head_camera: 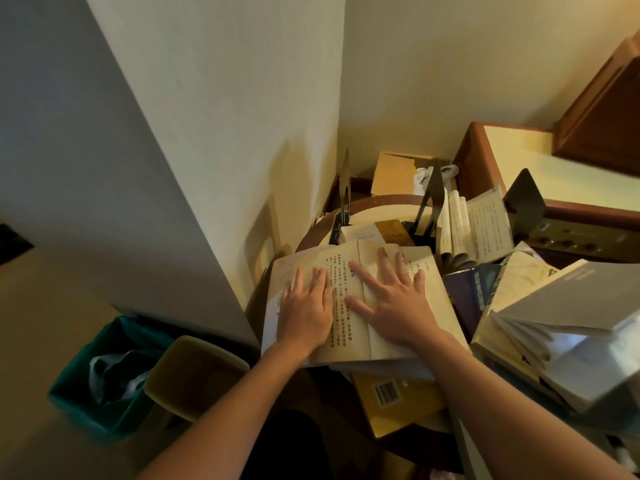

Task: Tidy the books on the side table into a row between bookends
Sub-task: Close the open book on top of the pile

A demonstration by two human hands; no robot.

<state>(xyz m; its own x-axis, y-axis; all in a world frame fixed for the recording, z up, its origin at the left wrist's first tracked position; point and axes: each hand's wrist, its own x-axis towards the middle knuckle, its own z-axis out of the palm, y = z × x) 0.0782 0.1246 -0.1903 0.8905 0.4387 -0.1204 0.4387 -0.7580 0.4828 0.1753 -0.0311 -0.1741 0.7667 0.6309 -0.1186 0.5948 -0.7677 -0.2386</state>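
Observation:
An open book (pixel 349 271) with printed columns lies on top of the cluttered round side table (pixel 311 233). My left hand (pixel 306 311) presses flat on its left page, and my right hand (pixel 394 303) lies spread over the right page and the gutter. Black metal bookends stand behind: one (pixel 431 199) in the middle, one (pixel 524 204) at the right, and a thin one (pixel 343 188) at the far left. An open book (pixel 488 226) leans between the middle and right bookends. More books (pixel 554 327) are heaped at the right, and a yellow book (pixel 398 400) lies below.
A teal bin (pixel 104 375) and a yellow bin (pixel 194 375) stand on the floor at the left, beside a wall corner. A cardboard box (pixel 394 174) and a white bag sit behind the table. A wooden-edged counter (pixel 519 157) runs at the right.

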